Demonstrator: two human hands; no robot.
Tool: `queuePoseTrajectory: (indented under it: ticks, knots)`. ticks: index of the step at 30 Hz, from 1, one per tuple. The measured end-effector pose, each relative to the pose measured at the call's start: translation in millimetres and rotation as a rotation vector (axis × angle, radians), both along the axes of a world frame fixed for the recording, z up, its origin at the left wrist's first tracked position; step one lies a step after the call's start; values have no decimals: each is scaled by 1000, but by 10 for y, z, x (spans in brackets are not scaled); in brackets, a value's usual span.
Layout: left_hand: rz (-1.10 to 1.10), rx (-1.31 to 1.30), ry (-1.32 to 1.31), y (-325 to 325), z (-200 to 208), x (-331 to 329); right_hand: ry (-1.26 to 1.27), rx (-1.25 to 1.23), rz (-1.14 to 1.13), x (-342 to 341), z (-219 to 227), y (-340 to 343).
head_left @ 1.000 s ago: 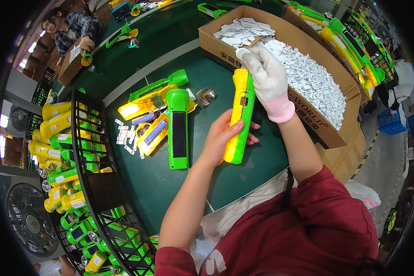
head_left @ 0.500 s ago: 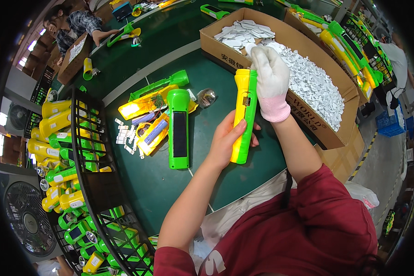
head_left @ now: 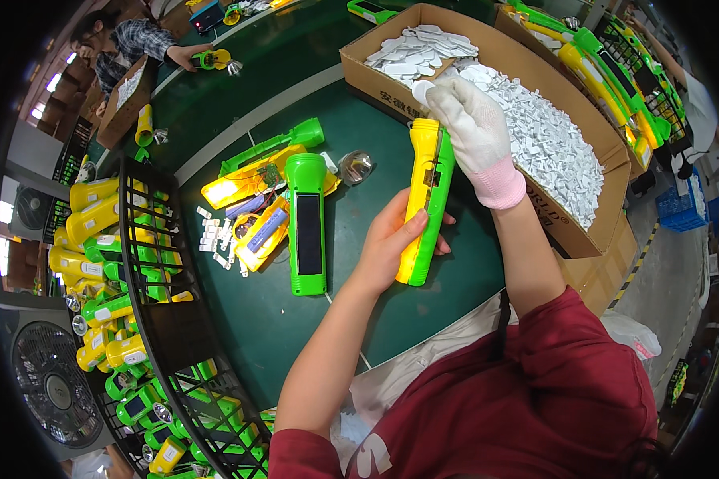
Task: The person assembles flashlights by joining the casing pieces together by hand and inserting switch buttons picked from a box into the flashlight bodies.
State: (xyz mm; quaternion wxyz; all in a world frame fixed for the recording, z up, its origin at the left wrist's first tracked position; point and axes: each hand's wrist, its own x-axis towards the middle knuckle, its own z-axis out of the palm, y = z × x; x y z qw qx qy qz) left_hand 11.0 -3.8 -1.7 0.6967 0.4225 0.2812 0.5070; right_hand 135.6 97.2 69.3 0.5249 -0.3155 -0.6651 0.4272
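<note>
My left hand (head_left: 393,239), bare, is wrapped round the lower half of a yellow and green flashlight (head_left: 428,172), which stands nearly upright with its wide yellow end up. A small slot with metal in it shows in the flashlight's side. Just above that end, my right hand (head_left: 473,128), in a white glove with a pink cuff, pinches a flat white plastic piece (head_left: 422,92) with a rounded end. Another green flashlight (head_left: 307,227) with a dark panel lies to the left, beside opened yellow housings (head_left: 257,237) with wires and blue cells.
A cardboard box (head_left: 391,94) of small white plastic parts (head_left: 535,132) stands at the back right. On the left, a black crate (head_left: 156,311) borders piled flashlights (head_left: 96,263). Small white pieces (head_left: 212,235) and a clear-fronted reflector (head_left: 355,167) lie on the green table. A co-worker's hand (head_left: 187,56) is across.
My right hand has shifted slightly, and more of the white plastic piece now shows. The flashlight in my left hand leans a little more to the right. The co-worker's hand now holds a flashlight part.
</note>
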Motion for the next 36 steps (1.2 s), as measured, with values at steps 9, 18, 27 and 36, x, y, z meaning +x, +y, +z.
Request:
queuePoseTrajectory:
  ticks: [9, 18, 27, 36]
  knots:
    - [-61, -83, -186, 19, 6, -28, -36, 59, -51, 22, -2, -15]
    - [239, 14, -1, 16, 52, -43, -30, 368, -297, 103, -11, -6]
    - [455, -22, 35, 60, 46, -158, -337, -202, 427, 85, 189, -181]
    - [345, -36, 65, 62, 72, -141, -329, -155, 448, 86, 90, -112]
